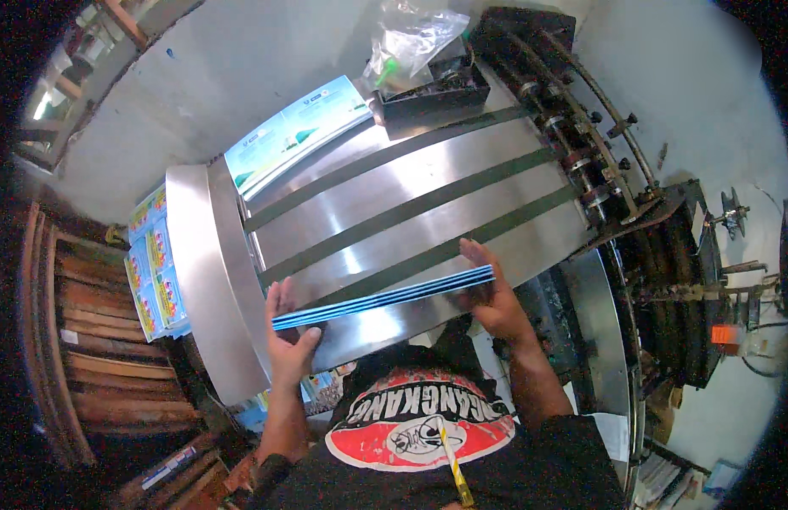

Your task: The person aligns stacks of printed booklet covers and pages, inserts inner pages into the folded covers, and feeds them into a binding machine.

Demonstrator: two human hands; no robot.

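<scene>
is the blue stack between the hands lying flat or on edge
On edge: the blue stack shows as a thin, striped strip between the left hand and right hand, no broad face in view.

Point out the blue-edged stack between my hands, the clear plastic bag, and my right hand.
Stack [383, 299]: head view, middle of its striped edge.
Plastic bag [417, 42]: head view, crumpled clear side.
Right hand [499, 308]: head view, middle of the hand.

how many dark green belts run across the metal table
3: the far belt, the middle belt and the near belt just beyond the blue-edged stack. None looks fully hidden.
</scene>
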